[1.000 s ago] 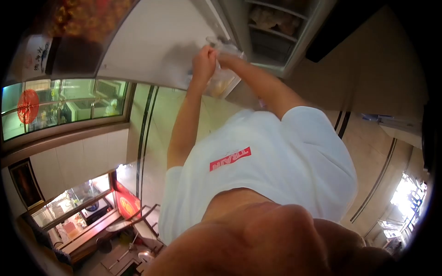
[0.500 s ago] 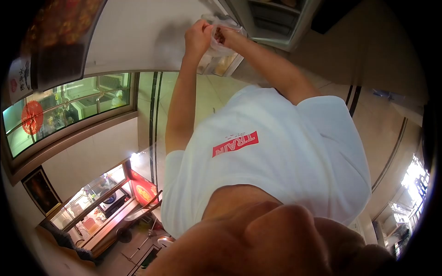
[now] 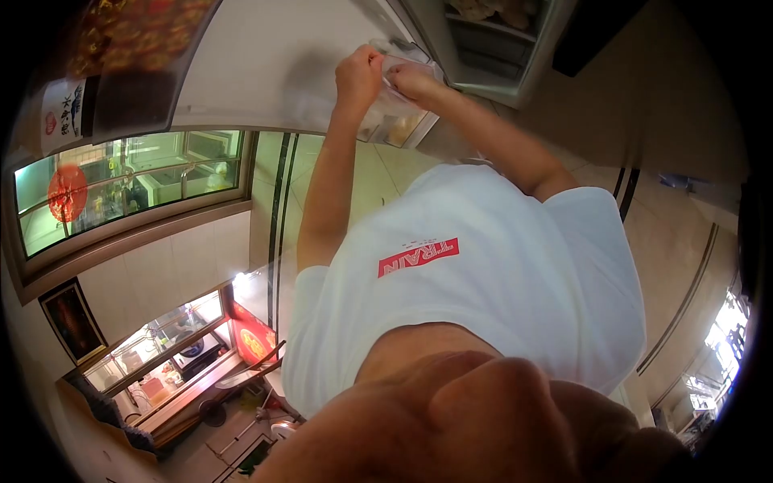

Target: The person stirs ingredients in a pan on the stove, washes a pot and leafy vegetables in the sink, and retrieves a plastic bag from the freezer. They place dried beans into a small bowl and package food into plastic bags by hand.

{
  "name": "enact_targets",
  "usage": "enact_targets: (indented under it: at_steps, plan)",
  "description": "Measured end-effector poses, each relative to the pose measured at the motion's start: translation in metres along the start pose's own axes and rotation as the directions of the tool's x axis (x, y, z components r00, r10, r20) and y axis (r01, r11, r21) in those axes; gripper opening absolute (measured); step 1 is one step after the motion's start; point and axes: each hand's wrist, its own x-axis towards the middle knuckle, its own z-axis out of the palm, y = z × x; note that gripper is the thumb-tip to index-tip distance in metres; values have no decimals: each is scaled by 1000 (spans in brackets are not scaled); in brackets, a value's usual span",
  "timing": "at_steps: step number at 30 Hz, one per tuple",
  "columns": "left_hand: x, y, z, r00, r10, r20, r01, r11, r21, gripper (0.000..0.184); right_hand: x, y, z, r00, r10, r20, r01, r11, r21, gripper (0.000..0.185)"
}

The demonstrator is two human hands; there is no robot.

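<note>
The person's left hand [image 3: 358, 76] was bent into a closed pinch, the thumb and fingers drawn together at the left edge of a translucent, thin plastic bag [image 3: 391, 63]. The right hand [image 3: 412, 82] came in from the other side with its fingers curled at the bag; whether they gripped anything within it could not be told. The bag lay between the two hands, ahead of the body at the far reach of both arms, just right of the left fingertips and against the right fingers. Neither hand was clearly nearer, and the crumpled film hid any long axis.

Around and below the hands was a clear plastic door bin [image 3: 423, 121] holding something pale yellow [image 3: 400, 127], too blurred to name. The bin sat by the edge of a smooth off-white refrigerator door [image 3: 258, 80], which stood open. To the right of the hands, well apart from them, was a pale-framed refrigerator compartment [image 3: 523, 88] with shelves. Beneath the arms spread a pale tiled floor [image 3: 378, 173]; farther left was a brown-framed window [image 3: 201, 205] bearing a round red decoration [image 3: 68, 195].
</note>
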Motion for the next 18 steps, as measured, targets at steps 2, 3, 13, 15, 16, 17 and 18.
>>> enact_targets:
  at_steps: [2,3,13,15,16,17,18]
  plan:
    - [3,-5,-1,1000,4,-12,-3,998,60,16,-19,-17,1,993,-75,92,93,973,-213,11]
    - [4,-7,-2,1000,8,-19,-6,996,90,16,-25,-26,0,987,-80,137,104,978,-180,13]
    - [-44,-5,-12,982,-96,-164,12,893,-450,35,-95,-77,-74,995,-6,102,-57,794,606,38]
    - [-61,2,-11,974,104,-204,-160,946,-282,36,-102,-67,-91,986,10,168,-112,784,610,39]
    - [-68,2,-9,964,163,-212,-208,956,-208,37,-103,-63,-94,978,20,206,-144,782,607,39]
    - [-71,-4,-4,966,150,-213,-186,969,-164,35,-103,-60,-95,980,38,195,-148,796,588,39]
    - [-72,-7,-2,967,135,-215,-163,979,-119,34,-105,-57,-94,982,57,183,-152,809,567,38]
